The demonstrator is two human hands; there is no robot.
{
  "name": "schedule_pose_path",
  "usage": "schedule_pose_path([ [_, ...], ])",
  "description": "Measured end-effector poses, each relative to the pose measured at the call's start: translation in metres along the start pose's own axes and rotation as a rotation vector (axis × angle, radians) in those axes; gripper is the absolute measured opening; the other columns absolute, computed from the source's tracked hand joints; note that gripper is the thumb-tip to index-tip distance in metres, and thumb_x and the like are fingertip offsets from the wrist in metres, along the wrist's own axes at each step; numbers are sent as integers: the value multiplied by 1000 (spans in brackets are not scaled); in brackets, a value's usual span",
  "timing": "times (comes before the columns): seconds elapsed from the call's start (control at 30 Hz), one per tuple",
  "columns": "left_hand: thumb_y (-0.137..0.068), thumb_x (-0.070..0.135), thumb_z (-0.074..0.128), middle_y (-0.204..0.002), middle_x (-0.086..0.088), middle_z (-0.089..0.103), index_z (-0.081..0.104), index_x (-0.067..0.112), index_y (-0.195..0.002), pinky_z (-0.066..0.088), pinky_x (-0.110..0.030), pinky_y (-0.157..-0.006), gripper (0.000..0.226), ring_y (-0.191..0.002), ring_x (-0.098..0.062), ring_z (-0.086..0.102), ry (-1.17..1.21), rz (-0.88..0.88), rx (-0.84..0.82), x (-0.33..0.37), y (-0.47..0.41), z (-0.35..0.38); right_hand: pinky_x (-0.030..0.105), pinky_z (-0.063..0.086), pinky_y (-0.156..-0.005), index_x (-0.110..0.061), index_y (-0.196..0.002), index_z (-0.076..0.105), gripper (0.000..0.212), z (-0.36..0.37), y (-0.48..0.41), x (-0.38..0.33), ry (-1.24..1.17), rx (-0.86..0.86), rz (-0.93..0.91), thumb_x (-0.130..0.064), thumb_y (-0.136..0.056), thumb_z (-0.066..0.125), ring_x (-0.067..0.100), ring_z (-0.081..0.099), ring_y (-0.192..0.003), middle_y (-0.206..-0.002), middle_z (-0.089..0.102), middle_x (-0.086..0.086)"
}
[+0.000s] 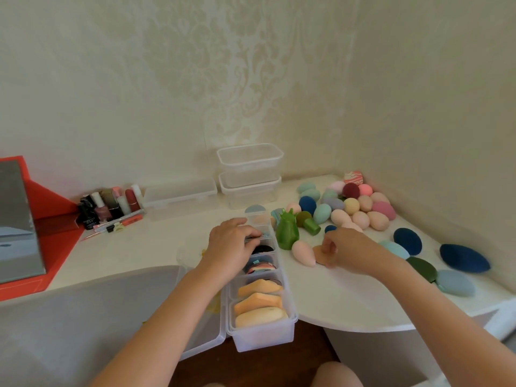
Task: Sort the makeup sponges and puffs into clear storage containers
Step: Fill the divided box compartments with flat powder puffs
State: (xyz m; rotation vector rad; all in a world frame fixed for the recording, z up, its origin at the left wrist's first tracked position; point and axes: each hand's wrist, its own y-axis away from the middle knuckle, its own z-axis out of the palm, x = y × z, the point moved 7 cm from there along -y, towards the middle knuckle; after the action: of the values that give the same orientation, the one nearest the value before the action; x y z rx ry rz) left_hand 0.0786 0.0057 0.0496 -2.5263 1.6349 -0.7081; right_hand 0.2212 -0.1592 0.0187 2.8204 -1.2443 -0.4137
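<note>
Puff (319, 255) pinched in right grip (343, 250), pink sponge (303, 253) and green holder (287, 231) beside, left grip (231, 241) unclear over organiser (290, 317)

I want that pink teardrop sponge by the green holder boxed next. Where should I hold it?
Probably pinch the pink teardrop sponge across its wide middle, coming down from above: it lies on its side on the table, top bare, with the green holder close behind and the right hand pinching a tan puff beside it.
</note>
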Motion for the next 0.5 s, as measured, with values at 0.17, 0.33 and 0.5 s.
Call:
schedule_pose_path([
  [0.17, -94, 25, 52, -125, 3, 58, 65, 23, -118, 35, -24, -99, 27, -116, -14, 50, 38, 17, -33, 3, 0, 0, 18, 37, -65, -18, -97, 58, 23, -1, 2, -2, -41, -29, -21, -39, -88, 59, 12, 48, -82, -96, 52, -3],
  [0.33, -93, 28, 54, -120, 1, 61, 63, 25, -117, 40, -26, -93, 26, -109, -17, 54, -8, 17, -44, 2, 2, -1, 24, 43, -76, -24, -103, 49, 23, -3, 4, 6, -267, 38, 21, -22, -83, 62, 15, 51, -88, -100, 51, -1],
  [0.5, -92, 32, 56, -127, 2, 58, 44, 21, -131, 40, -25, -93, 43, -114, -15, 55, 3, -18, -25, 0, 6, -5, 23, 35, -60, -15, -84, 50, 8, -17, 6, 6, -298, 155, 48, -20, -91, 50, 15, 46, -74, -78, 47, 0],
])
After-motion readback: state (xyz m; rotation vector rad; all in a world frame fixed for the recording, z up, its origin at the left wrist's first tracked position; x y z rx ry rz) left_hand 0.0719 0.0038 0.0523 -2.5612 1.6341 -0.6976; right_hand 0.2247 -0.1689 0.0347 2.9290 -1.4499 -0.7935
